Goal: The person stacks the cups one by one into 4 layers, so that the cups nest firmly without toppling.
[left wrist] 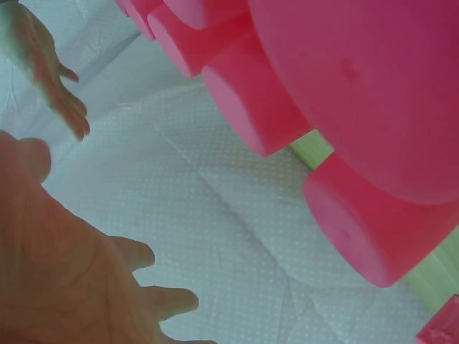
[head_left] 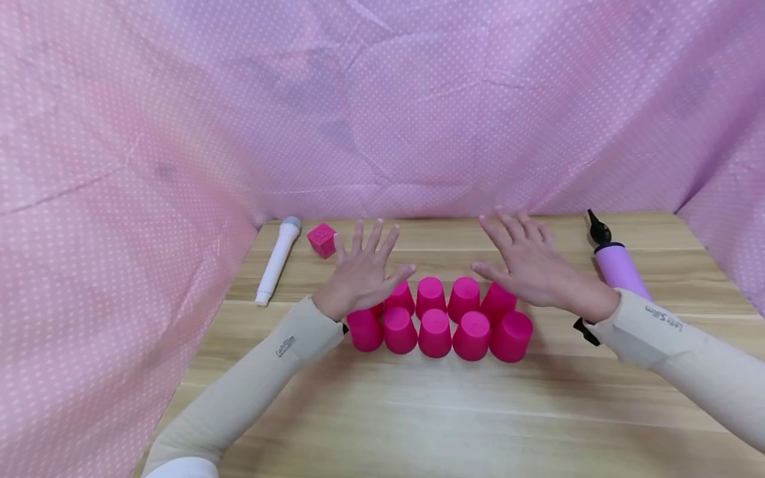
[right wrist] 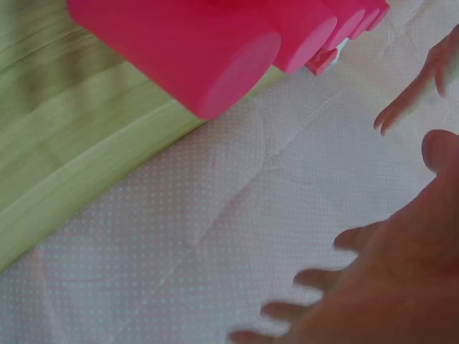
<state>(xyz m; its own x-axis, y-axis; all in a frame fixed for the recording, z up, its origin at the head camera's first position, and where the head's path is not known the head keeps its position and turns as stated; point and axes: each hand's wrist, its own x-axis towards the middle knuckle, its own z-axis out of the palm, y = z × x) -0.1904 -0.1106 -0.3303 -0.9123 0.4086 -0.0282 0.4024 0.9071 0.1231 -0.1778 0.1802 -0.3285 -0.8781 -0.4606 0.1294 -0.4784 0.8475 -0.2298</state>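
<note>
Several pink cups stand upside down in two rows on the wooden table. My left hand hovers flat above the left end of the rows, fingers spread, holding nothing. My right hand hovers the same way above the right end, fingers straight. In the left wrist view the cups fill the upper right and my palm the lower left. The right wrist view has the cups at the top and my right hand at the lower right.
A white toy microphone and a pink cube lie at the back left. A purple balloon pump with a black nozzle lies at the back right. Pink dotted cloth hangs behind and at both sides.
</note>
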